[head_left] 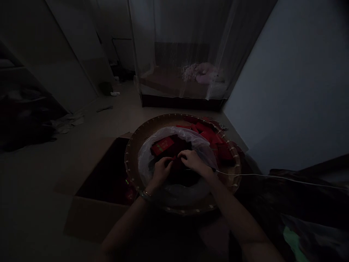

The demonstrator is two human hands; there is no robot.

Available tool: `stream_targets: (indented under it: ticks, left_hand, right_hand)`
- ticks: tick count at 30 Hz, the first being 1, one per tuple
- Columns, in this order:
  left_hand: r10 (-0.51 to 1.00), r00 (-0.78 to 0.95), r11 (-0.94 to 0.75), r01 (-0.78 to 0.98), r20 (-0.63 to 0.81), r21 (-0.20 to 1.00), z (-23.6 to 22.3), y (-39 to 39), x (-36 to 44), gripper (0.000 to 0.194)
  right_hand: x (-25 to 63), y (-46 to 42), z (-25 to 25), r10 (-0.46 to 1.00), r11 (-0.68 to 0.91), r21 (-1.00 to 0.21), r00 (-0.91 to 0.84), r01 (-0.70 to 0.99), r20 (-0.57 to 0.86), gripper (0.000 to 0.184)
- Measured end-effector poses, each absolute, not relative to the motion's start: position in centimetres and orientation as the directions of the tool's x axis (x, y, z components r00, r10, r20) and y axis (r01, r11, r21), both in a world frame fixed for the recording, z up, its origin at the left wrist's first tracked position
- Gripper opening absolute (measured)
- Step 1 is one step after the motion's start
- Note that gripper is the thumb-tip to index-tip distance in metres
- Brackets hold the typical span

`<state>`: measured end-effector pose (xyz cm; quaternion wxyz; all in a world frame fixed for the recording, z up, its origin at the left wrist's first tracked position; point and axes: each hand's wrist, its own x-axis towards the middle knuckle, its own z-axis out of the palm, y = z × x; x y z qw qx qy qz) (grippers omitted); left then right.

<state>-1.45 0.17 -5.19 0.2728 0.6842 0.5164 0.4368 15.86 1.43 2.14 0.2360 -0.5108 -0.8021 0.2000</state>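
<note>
Floor (92,123) is super dim, netted bed (167,78) past the far edge of the woven tray (144,133), open cardboard box (95,214) by its left edge, white cord (256,175) crossing its right. Dark red piece (177,164) is mid-tray between left hand (161,170) and right hand (192,160), both half curled, can't tell if they've got hold of it.

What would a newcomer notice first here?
In dim light, the red packets heaped along the far right of the round woven tray stand out first. The left hand and right hand are close together over the translucent plastic bag inside the tray. Farther back, a pink bundle lies on the bed behind netting.
</note>
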Motion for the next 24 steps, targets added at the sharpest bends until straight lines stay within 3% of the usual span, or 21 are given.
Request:
stream_targets:
  ticks: [7,13,17,20,24]
  left_hand:
    - [0.943,0.140,-0.333,0.473,0.303,0.816,-5.1,0.3,-1.6,0.009]
    - [0.906,0.150,-0.418,0.463,0.395,0.782,-5.2,0.3,-1.4,0.007]
    - [0.892,0.095,-0.435,0.444,0.441,0.783,-5.2,0.4,-1.5,0.008]
    - [0.885,0.087,-0.448,0.428,0.458,0.785,-4.9,0.3,-1.4,0.008]
    - [0.857,0.165,-0.511,0.397,0.488,0.763,-4.2,-0.1,-1.1,0.007]
  right_hand:
    - [16.1,1.4,1.9,0.940,0.299,-0.663,-0.329,0.686,0.084,0.025]
    - [16.2,1.5,2.1,0.934,0.323,-0.636,-0.343,0.701,0.096,0.021]
    - [16.5,1.2,3.0,0.908,0.415,-0.540,-0.368,0.732,0.200,0.009]
    - [16.4,0.8,3.2,0.896,0.444,-0.477,-0.381,0.758,0.227,0.012]
    - [16.0,0.7,3.1,0.914,0.401,-0.516,-0.368,0.757,0.170,0.014]
